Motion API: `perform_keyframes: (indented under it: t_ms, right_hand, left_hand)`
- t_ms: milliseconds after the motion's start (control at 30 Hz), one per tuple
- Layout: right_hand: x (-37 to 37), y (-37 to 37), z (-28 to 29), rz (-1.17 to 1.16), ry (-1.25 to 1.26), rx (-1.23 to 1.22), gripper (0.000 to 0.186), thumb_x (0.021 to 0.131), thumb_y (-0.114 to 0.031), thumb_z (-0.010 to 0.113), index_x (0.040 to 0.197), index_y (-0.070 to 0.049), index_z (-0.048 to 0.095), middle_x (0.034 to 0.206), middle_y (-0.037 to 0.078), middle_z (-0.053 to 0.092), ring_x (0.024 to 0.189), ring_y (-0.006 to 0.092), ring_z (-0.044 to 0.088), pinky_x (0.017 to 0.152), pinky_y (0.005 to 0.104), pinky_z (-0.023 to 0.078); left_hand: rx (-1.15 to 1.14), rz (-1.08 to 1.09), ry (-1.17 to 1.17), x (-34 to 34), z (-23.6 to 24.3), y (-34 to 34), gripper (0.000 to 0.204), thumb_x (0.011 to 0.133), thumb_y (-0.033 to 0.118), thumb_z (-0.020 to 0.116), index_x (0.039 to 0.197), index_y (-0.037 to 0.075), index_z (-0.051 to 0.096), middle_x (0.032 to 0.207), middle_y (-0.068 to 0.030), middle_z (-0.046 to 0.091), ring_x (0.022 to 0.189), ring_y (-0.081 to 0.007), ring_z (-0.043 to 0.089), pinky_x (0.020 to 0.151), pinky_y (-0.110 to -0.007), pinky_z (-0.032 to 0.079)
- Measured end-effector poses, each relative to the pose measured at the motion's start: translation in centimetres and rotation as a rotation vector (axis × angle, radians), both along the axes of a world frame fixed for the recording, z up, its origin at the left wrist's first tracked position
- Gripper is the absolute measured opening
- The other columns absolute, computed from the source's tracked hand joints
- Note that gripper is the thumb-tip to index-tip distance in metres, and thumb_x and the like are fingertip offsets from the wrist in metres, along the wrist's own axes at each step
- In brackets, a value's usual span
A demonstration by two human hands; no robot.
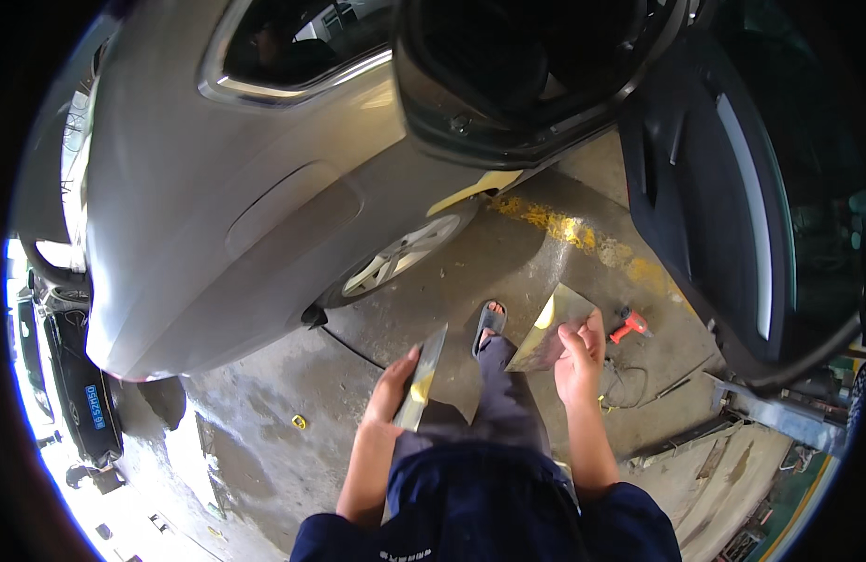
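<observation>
A putty-smeared metal blade sits in the left hand, fingers curled shut around its lower edge, at about six o'clock in the view. At four o'clock the right hand pinches a wider mixing board by its near corner, thumb on top. Both hang above the wet concrete floor, beside the grey car. The yellow filler may drip or harden, or a tool could slip if either grip loosens.
</observation>
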State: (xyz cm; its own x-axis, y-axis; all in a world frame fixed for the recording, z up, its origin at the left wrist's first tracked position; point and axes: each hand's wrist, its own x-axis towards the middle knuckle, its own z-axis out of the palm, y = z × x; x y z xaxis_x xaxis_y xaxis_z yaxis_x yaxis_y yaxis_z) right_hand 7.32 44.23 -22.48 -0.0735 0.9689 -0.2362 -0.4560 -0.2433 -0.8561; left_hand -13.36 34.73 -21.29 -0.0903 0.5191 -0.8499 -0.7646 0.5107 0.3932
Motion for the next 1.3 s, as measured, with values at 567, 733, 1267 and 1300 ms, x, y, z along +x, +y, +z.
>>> perform_keyframes:
  t_ms: [567, 733, 1267, 1300]
  right_hand:
    - [0.1, 21.4, -26.4, -0.079, -0.470, 0.427, 0.025, 0.084, -0.003, 0.048, 0.108, 0.000, 0.044, 0.101, 0.010, 0.053, 0.085, 0.0088, 0.048, 0.075, 0.0214, 0.038]
    - [-0.9, 24.5, -33.2, -0.086, -0.544, 0.927, 0.016, 0.084, 0.001, 0.042, 0.099, 0.003, 0.046, 0.103, 0.019, 0.051, 0.096, 0.0226, 0.050, 0.085, 0.0305, 0.038]
    - [-7.1, 24.8, -38.4, -0.332, -0.648, 1.312, 0.024, 0.086, -0.006, 0.044, 0.108, 0.005, 0.049, 0.105, 0.012, 0.052, 0.096, 0.0154, 0.048, 0.086, 0.0237, 0.034]
    - [-7.5, 24.5, -38.0, -0.336, -0.633, 1.285, 0.023, 0.086, -0.005, 0.044, 0.106, 0.004, 0.050, 0.104, 0.011, 0.052, 0.096, 0.0153, 0.048, 0.086, 0.0237, 0.033]
  left_hand:
    - [0.055, -0.343, -0.057, -3.0, -32.7, 10.0, 0.037, 0.089, 0.027, 0.041, 0.109, -0.004, 0.049, 0.091, -0.0043, 0.057, 0.080, -0.0089, 0.053, 0.072, -0.021, 0.042]
    - [0.200, -0.477, -0.064, -4.3, -48.2, 11.8, 0.033, 0.089, 0.027, 0.043, 0.099, -0.002, 0.054, 0.086, -0.0021, 0.057, 0.077, -0.0078, 0.052, 0.069, -0.022, 0.041]
    - [0.223, -0.407, 0.101, -5.5, -59.2, 13.9, 0.031, 0.087, 0.029, 0.047, 0.096, 0.001, 0.055, 0.077, -0.0025, 0.058, 0.066, -0.0069, 0.054, 0.057, -0.019, 0.043]
    - [0.240, -0.393, 0.076, -5.9, -59.7, 13.4, 0.030, 0.087, 0.028, 0.047, 0.097, 0.001, 0.055, 0.079, -0.0031, 0.058, 0.066, -0.0076, 0.055, 0.058, -0.020, 0.044]
